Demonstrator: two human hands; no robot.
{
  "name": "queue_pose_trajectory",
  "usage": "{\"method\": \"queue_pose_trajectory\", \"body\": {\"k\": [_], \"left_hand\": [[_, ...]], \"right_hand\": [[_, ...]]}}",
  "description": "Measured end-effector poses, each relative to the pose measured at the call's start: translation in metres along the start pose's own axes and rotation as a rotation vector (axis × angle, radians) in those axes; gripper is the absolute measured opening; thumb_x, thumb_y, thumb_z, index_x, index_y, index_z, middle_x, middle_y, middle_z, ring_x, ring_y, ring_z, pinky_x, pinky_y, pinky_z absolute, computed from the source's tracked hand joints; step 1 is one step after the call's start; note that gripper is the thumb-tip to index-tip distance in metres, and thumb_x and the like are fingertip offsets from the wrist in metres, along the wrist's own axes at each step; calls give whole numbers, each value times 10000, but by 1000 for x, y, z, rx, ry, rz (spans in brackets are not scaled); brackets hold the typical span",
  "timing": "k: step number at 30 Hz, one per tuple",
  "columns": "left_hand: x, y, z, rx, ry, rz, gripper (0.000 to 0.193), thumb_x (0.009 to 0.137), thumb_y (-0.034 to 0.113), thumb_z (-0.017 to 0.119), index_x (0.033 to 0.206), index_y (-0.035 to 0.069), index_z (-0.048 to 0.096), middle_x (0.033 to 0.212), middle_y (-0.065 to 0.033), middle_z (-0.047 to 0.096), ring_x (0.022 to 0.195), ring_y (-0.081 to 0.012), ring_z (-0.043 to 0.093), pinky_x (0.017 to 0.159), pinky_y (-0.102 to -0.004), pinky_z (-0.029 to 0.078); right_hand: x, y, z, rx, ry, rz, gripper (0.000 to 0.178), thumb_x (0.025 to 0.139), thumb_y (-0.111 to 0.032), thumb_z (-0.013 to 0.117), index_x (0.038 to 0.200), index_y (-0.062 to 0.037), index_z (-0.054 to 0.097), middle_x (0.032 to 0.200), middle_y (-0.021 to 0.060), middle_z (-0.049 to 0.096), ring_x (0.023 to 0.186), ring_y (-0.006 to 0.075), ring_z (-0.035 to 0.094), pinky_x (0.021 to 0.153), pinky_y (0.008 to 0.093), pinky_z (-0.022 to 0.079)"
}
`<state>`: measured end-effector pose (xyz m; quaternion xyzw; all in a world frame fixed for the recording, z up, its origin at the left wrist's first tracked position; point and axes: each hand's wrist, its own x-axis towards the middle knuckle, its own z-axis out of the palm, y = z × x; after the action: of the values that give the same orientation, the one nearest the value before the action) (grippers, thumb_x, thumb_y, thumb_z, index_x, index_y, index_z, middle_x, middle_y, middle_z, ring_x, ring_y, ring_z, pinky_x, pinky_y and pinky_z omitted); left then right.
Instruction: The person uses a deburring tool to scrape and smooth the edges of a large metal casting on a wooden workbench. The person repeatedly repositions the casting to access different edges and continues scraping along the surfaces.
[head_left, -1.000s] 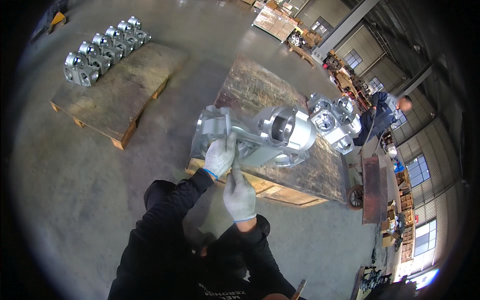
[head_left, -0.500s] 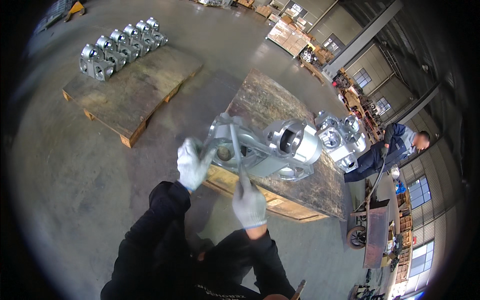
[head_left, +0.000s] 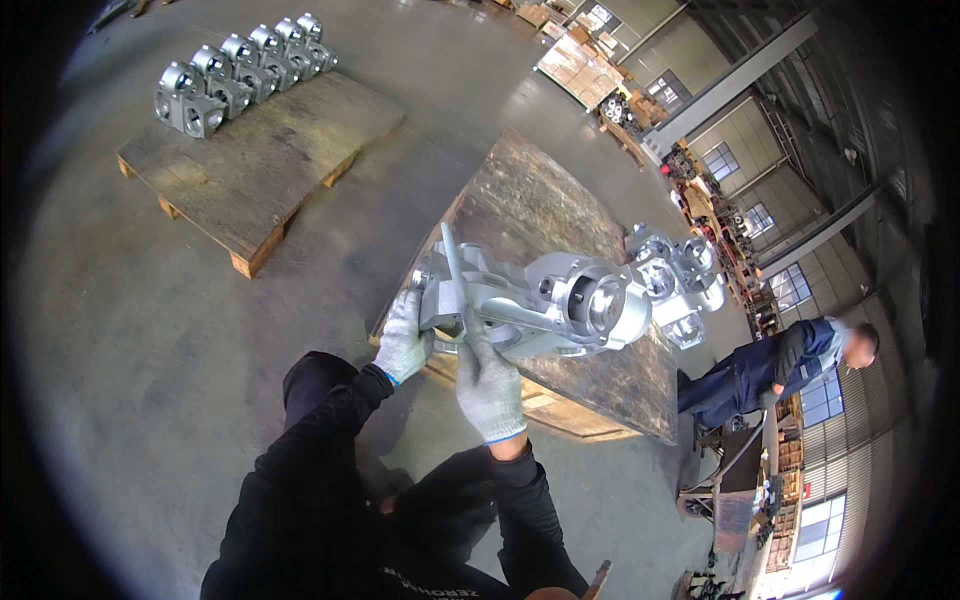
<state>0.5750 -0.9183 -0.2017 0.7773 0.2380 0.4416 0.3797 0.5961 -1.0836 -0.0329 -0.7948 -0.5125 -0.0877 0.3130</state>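
A silver metal casting (head_left: 525,310) with round bores lies tilted on the near pallet's edge. My left hand (head_left: 403,340), in a white knitted glove, grips its left end, the fingers closed round the edge. My right hand (head_left: 490,392), gloved alike, is closed on a long, flat, file-like grey bar (head_left: 453,262). The bar points away from me and crosses over the casting's left part. Part of the bar's lower end is hidden in the right hand. Behind and to the right, more silver castings (head_left: 668,280) stand on the same pallet.
The wooden pallet (head_left: 530,190) stands before me, its worn top partly bare. At the far left, a second pallet (head_left: 270,160) carries a row of castings (head_left: 240,75). A co-worker (head_left: 770,365) bends over a wheelbarrow (head_left: 735,500) at the right. Stacked boxes (head_left: 580,70) stand far back.
The casting has turned over onto another side. My left hand has gone from beside its opening to a grip on its left end. The co-worker and the wheelbarrow have shifted.
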Motion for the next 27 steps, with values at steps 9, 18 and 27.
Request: {"method": "queue_pose_trajectory", "body": {"k": [9, 18, 27], "left_hand": [[-8, 3, 0, -60, -36, -89, 802, 836, 36, 677, 1553, -108, 348, 1531, -392, 440, 1450, -548, 423, 1215, -528, 396], [-1, 3, 6, -154, 82, -13, 772, 873, 71, 709, 1564, -29, 378, 1385, -339, 533, 1295, -514, 534, 1110, -520, 464], [4, 1, -3, -168, -18, -113, 640, 870, 121, 733, 1442, 19, 465, 1245, -261, 579, 1157, -467, 593, 971, -518, 515]], "right_hand": [[-3, -12, 4, -85, -12, -49, 507, 992, -157, 678, 1495, -148, 612, 772, 202, 688, 618, 374, 687, 570, 478, 552], [3, -31, 22, -282, 39, -113, 522, 1006, -221, 670, 1522, -249, 598, 776, 188, 664, 561, 326, 676, 518, 428, 552], [-4, -22, 31, -24, -45, -17, 550, 992, -200, 686, 1531, -184, 577, 797, 207, 711, 583, 383, 677, 563, 492, 554]]}}
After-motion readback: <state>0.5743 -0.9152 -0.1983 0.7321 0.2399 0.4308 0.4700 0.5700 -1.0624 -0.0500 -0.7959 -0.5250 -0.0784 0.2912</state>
